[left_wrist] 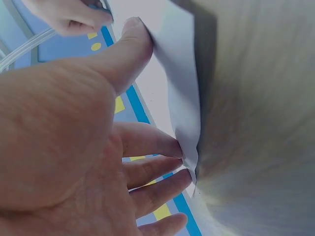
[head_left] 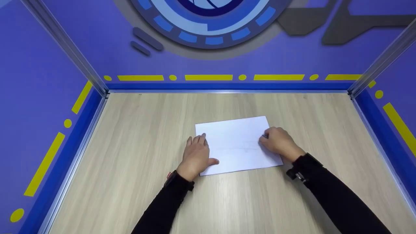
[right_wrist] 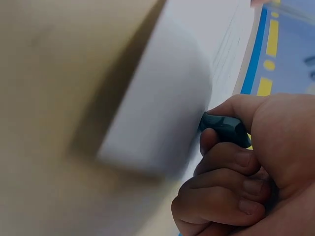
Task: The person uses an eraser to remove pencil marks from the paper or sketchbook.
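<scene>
A white sheet of paper (head_left: 234, 136) lies slightly turned on the wooden table, with faint grey lines across its middle. My left hand (head_left: 196, 156) rests on its left edge, thumb on the sheet and fingers fairly straight; in the left wrist view that paper edge (left_wrist: 184, 93) lifts and curves. At the right side of the paper, my right hand (head_left: 279, 141) pinches a small dark teal block (right_wrist: 226, 129), eraser-like in shape, between thumb and index finger. Its tip meets the sheet, while the other fingers curl into the palm. The paper's near right corner bends up in the right wrist view.
The wooden tabletop (head_left: 139, 146) is bordered by metal rails (head_left: 227, 91). Blue panels with yellow marks, such as the back wall (head_left: 97, 48), stand at the left, back and right. Both wrists wear black bands (head_left: 304, 165).
</scene>
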{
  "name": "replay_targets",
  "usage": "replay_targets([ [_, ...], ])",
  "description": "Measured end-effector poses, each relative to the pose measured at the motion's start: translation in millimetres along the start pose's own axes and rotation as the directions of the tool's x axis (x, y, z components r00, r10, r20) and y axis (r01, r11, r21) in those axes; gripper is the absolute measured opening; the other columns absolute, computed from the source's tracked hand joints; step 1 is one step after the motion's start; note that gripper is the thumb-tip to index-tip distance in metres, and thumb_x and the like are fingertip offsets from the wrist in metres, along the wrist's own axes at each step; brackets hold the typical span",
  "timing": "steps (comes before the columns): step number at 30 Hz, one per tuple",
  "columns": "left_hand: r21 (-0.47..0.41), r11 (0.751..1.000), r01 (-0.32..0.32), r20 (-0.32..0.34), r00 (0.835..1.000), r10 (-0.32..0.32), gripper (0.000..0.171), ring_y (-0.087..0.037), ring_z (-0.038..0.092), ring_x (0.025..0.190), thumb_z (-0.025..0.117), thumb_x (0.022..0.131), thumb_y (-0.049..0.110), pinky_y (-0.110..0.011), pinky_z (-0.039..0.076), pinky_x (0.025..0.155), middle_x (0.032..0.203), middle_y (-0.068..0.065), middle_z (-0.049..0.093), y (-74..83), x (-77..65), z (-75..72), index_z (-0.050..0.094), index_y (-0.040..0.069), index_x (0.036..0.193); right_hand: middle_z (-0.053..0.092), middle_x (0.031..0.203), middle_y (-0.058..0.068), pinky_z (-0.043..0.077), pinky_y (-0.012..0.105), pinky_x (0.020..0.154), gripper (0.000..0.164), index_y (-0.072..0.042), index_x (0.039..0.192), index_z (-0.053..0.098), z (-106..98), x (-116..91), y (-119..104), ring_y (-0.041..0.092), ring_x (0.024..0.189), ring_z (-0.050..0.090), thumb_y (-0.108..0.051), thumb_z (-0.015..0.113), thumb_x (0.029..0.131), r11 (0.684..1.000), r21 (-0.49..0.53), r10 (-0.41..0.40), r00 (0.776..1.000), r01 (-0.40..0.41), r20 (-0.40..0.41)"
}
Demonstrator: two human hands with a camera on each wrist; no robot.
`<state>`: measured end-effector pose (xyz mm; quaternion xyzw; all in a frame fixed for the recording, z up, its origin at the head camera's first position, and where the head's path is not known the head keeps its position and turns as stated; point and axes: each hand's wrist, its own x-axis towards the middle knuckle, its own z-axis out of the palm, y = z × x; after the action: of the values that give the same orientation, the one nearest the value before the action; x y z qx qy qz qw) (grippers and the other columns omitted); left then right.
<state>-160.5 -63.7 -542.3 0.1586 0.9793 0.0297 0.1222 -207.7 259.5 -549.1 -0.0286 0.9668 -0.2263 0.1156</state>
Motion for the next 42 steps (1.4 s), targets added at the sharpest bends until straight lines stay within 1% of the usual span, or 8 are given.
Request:
replay_targets([
  [6,0.005,1.0,0.002,-0.001,1.0,-0.002,0.108,-0.036,0.04,0.164,0.077,0.093,0.07,-0.056,0.027,0.138,0.176,-0.02,0.042,0.6,-1.1,-0.7,0.048,-0.009,0.161,0.052,0.076,0.006,0.037,0.034,0.063,0.031,-0.011,0.073,0.052,-5,-5,10,0.025,0.073,0.054,-0.025,0.062,0.099,0.999,-0.008,0.041,0.999,-0.041,0.002],
  [13,-0.003,1.0,0.001,-0.002,1.0,-0.001,0.107,-0.037,0.04,0.164,0.078,0.093,0.069,-0.057,0.027,0.138,0.176,-0.02,0.043,1.4,1.1,-1.1,0.049,-0.009,0.16,0.061,0.089,0.013,0.042,0.038,0.069,0.028,-0.006,0.083,0.063,-6,-6,-8,0.029,0.081,0.056,-0.026,0.06,0.101,0.997,-0.063,0.052,0.999,-0.051,0.016],
  [19,0.002,1.0,0.005,0.002,1.0,-0.005,0.108,-0.037,0.041,0.163,0.078,0.092,0.07,-0.056,0.027,0.138,0.175,-0.02,0.043,1.2,1.1,-0.8,0.051,-0.009,0.16,0.061,0.084,0.01,0.046,0.042,0.073,0.034,-0.012,0.076,0.056,12,-1,-47,0.028,0.082,0.058,-0.03,0.059,0.105,0.999,-0.028,-0.039,0.997,0.04,0.062],
  [23,0.002,1.0,0.002,-0.008,1.0,-0.002,0.109,-0.037,0.043,0.162,0.078,0.091,0.071,-0.057,0.028,0.138,0.175,-0.02,0.045,-0.2,1.8,-0.4,0.051,-0.009,0.159,0.064,0.083,0.011,0.053,0.05,0.08,0.04,-0.013,0.071,0.053,26,3,-86,0.03,0.085,0.062,-0.03,0.062,0.106,0.989,-0.082,-0.115,0.989,0.123,0.097],
  [27,-0.011,1.0,-0.005,-0.019,1.0,0.005,0.109,-0.037,0.043,0.162,0.078,0.091,0.07,-0.057,0.028,0.137,0.174,-0.021,0.045,-0.5,1.8,-0.7,0.051,-0.01,0.159,0.073,0.091,0.017,0.06,0.055,0.086,0.035,-0.007,0.079,0.067,38,8,-121,0.034,0.09,0.069,-0.029,0.063,0.106,0.967,-0.156,-0.175,0.97,0.201,0.169],
  [30,-0.025,1.0,-0.018,-0.026,1.0,0.018,0.108,-0.038,0.043,0.161,0.079,0.092,0.069,-0.057,0.029,0.137,0.174,-0.021,0.045,0.8,0.6,-1.0,0.05,-0.011,0.159,0.075,0.099,0.019,0.062,0.056,0.089,0.031,-0.004,0.09,0.074,46,10,-135,0.035,0.095,0.071,-0.027,0.063,0.106,0.958,-0.181,-0.18,0.959,0.221,0.217],
  [36,0.0,1.0,-0.016,-0.038,0.999,0.016,0.107,-0.037,0.044,0.161,0.078,0.092,0.069,-0.057,0.03,0.137,0.173,-0.02,0.046,0.7,-0.2,-2.4,0.052,-0.011,0.158,0.067,0.087,0.01,0.056,0.048,0.083,0.031,-0.011,0.076,0.063,49,14,-132,0.028,0.089,0.062,-0.026,0.064,0.103,0.97,-0.126,-0.179,0.962,0.208,0.208],
  [42,0.014,1.0,-0.007,-0.01,1.0,0.007,0.108,-0.037,0.042,0.162,0.075,0.094,0.07,-0.057,0.028,0.138,0.175,-0.02,0.043,-1.2,-0.3,-1.6,0.048,-0.01,0.161,0.044,0.069,-0.001,0.038,0.037,0.064,0.04,-0.019,0.065,0.041,44,13,-96,0.023,0.071,0.049,-0.022,0.066,0.096,0.98,-0.021,-0.192,0.973,0.196,0.124],
])
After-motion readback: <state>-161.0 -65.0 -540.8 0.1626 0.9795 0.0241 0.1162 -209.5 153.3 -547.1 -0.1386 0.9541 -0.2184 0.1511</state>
